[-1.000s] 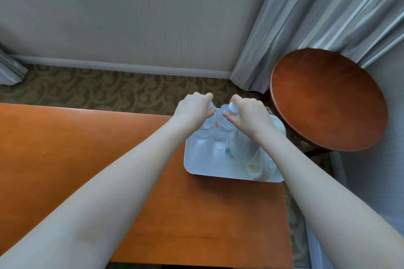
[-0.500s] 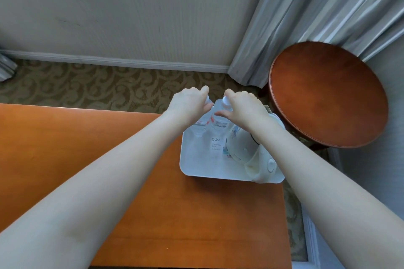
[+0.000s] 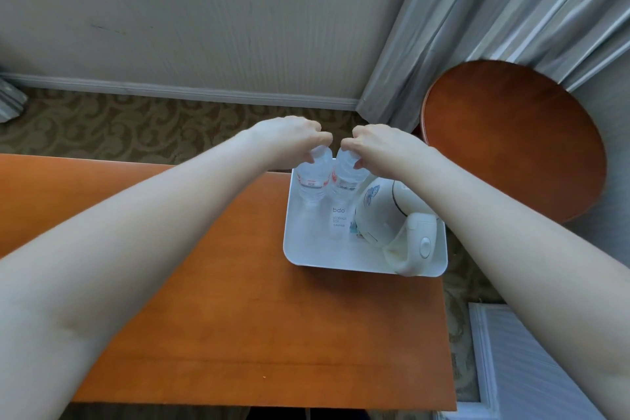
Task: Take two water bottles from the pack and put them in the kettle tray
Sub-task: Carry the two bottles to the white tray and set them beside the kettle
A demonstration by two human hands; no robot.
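Two clear water bottles stand upright side by side at the far end of the white kettle tray [image 3: 317, 256]. My left hand [image 3: 289, 140] grips the top of the left bottle [image 3: 312, 186]. My right hand [image 3: 378, 147] grips the top of the right bottle [image 3: 346, 181]. Both caps are hidden under my fingers. A white kettle [image 3: 381, 215] fills the tray's right half, its handle pointing toward me. The pack is not in view.
The tray sits at the far right corner of an orange wooden table [image 3: 238, 317]. A round wooden side table [image 3: 514, 136] stands to the right, beside grey curtains [image 3: 477, 10]. Patterned carpet [image 3: 136, 126] and a wall lie beyond.
The view has tilted a little. Both hands stay on the bottle tops at the far end of the tray, and more of the bottles' bodies shows below my fingers.
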